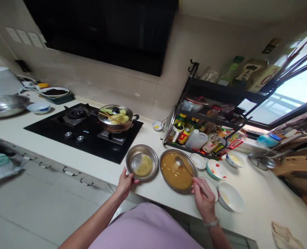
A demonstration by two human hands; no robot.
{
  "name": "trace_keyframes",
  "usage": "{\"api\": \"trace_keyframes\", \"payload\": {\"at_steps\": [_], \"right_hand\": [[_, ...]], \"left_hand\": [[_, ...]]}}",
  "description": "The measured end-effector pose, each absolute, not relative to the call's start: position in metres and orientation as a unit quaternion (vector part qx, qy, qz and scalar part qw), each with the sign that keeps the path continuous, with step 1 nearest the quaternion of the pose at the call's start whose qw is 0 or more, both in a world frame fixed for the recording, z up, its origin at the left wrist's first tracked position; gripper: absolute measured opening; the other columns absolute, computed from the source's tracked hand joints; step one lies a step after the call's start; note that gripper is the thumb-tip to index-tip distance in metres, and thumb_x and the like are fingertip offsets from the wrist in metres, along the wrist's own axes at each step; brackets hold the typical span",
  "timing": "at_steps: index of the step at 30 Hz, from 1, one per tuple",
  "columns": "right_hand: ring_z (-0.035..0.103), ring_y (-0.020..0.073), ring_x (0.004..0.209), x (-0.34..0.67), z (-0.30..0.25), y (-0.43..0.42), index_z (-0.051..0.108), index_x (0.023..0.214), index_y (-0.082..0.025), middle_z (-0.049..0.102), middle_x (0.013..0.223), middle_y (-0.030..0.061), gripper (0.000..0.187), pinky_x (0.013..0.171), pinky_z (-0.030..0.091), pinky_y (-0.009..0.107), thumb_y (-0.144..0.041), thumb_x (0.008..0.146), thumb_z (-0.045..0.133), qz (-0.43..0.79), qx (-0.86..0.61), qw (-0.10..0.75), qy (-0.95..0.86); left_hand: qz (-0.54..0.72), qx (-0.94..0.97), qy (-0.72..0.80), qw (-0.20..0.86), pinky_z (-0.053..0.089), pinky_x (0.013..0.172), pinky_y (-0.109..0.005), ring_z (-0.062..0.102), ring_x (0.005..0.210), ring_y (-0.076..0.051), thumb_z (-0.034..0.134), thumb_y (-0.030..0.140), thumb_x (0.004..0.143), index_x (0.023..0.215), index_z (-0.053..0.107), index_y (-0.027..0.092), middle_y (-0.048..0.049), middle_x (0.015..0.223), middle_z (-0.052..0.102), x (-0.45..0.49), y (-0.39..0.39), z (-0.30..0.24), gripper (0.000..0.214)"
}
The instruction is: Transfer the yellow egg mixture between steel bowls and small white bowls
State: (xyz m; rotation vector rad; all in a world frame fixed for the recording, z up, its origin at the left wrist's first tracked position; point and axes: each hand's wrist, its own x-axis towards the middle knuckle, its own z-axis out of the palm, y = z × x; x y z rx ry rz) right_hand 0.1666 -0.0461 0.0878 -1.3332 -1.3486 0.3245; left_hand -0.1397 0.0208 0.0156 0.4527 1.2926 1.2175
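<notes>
My left hand [125, 182] grips the near-left rim of a steel bowl [134, 172], tilted slightly, with a little yellowish-green liquid pooled in it. Right beside it sits a wider steel basin [164, 180] full of brown liquid with small pale bits floating in it. My right hand [204, 199] is closed round the handle of a metal spoon [186, 167], whose bowl end rests in the brown liquid. Several white bowls stand past my right hand, among them one with some residue [232, 199] and one with red spots [217, 170].
A lidded pot [115, 121] with green pieces inside stands on the black gas hob [101, 147]. A dark rack [195, 114] of bottles and jars is at the back right. Further left are a large steel pan [6, 105] and a white-and-blue bowl [39, 108].
</notes>
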Motion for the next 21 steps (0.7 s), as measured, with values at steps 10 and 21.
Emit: {"api": "trace_keyframes", "payload": {"at_steps": [10,21], "right_hand": [[0.058,0.0122,0.057,0.101,0.069,-0.026,0.069,0.102,-0.022,0.062,0.082,0.0044,0.019,0.047,0.052,0.024,-0.025,0.091,0.054,0.241,-0.501,0.569,-0.606],[0.054,0.0113,0.042,0.070,0.044,0.006,0.068,0.089,-0.017,0.062,0.060,0.0001,0.031,0.039,0.048,0.022,-0.046,0.082,0.061,0.331,-0.556,0.569,-0.507]], "left_hand": [[0.528,0.206,0.562,0.603,0.055,0.052,-0.021,0.059,0.042,-0.007,0.057,0.003,0.081,0.147,0.027,0.024,0.0044,0.067,0.062,-0.138,0.019,0.017,0.075],[0.530,0.216,0.563,0.597,0.051,0.047,-0.018,0.058,0.040,-0.007,0.060,0.006,0.078,0.144,0.032,0.022,0.0051,0.064,0.062,-0.135,0.017,0.023,0.074]]}}
